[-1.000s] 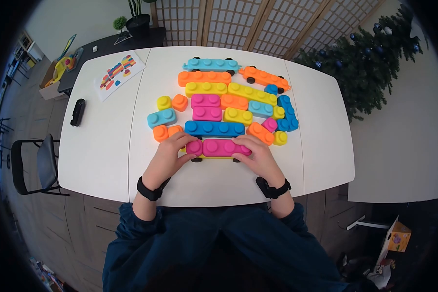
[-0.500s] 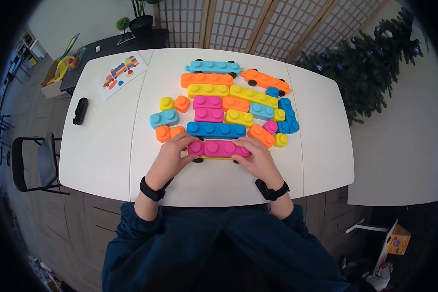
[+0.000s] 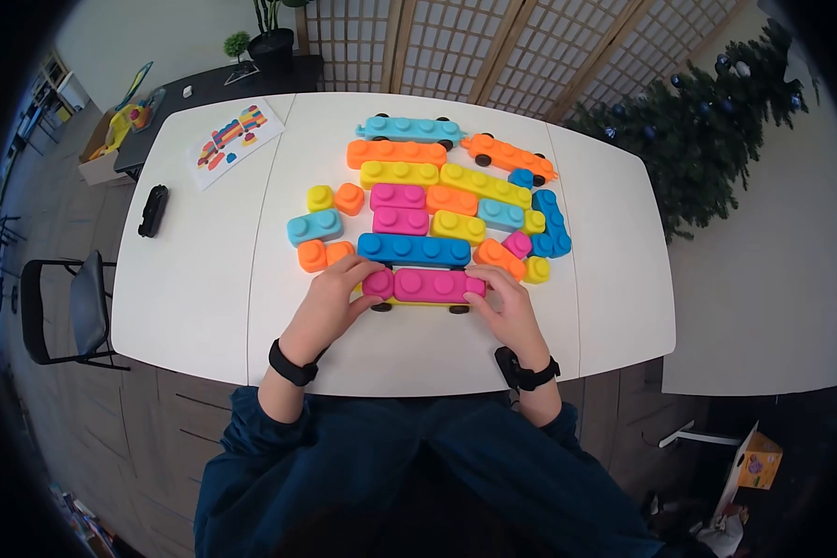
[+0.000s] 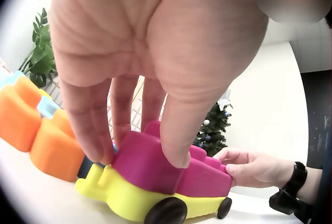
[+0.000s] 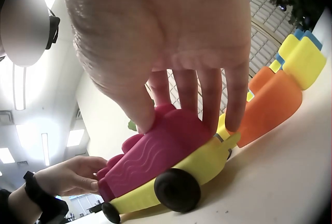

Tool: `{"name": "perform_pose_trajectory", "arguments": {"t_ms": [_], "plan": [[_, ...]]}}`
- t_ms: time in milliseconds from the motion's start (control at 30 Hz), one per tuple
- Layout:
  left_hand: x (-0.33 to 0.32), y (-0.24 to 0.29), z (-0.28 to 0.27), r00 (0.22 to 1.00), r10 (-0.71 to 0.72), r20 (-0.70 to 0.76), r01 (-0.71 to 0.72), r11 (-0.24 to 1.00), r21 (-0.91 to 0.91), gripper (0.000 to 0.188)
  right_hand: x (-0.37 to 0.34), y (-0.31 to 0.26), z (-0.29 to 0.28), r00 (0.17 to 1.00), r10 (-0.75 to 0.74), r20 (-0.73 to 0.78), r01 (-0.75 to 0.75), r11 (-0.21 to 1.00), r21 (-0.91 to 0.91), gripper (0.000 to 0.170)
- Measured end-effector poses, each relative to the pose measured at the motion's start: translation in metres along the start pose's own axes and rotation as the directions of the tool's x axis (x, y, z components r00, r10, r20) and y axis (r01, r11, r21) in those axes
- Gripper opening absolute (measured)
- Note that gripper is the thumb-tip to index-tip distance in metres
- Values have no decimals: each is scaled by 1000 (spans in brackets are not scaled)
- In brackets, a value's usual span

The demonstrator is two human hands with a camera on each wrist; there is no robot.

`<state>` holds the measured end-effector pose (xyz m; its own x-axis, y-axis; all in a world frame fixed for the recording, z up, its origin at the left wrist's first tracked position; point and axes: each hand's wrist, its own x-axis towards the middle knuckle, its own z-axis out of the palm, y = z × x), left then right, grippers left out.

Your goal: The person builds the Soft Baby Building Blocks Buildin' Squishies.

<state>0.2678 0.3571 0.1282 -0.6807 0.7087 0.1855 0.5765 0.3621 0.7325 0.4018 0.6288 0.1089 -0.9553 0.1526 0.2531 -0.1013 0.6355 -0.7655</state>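
A yellow wheeled base with black wheels stands on the table near its front edge. On it sit a small pink block at the left end and a longer pink block beside it. My left hand pinches the small pink block, thumb on the near side and fingers on the far side. At the other end, my right hand grips the long pink block the same way, its fingertips reaching down to the yellow base in the right wrist view.
Just behind lies a long blue piece. Several loose blocks spread around it, with an orange block close to the right hand. Blue and orange wheeled bases stand farther back. A picture sheet and black case lie left.
My right hand has shifted slightly right, toward the outer end of the long pink block, uncovering more of it. The left hand keeps its hold on the small pink block.
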Motion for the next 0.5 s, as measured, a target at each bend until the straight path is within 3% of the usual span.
{"name": "perform_pose_trajectory", "arguments": {"t_ms": [233,333,433,500], "plan": [[-1,-2,-2,1000,12,-3,-12,1000,-2,43,1,-1,0,1000,-18,-4,18,1000,-15,31],[10,-10,-23,996,87,-19,-88,994,-65,35,2,0,0,1000,-18,10,18,1000,-3,32],[32,-29,-54,969,-51,-242,67,996,60,29,1,1,0,1000,-17,6,17,1000,0,32],[49,-64,-64,955,-30,-295,71,989,130,30,1,1,1,999,-36,1,36,999,-15,32]]}}
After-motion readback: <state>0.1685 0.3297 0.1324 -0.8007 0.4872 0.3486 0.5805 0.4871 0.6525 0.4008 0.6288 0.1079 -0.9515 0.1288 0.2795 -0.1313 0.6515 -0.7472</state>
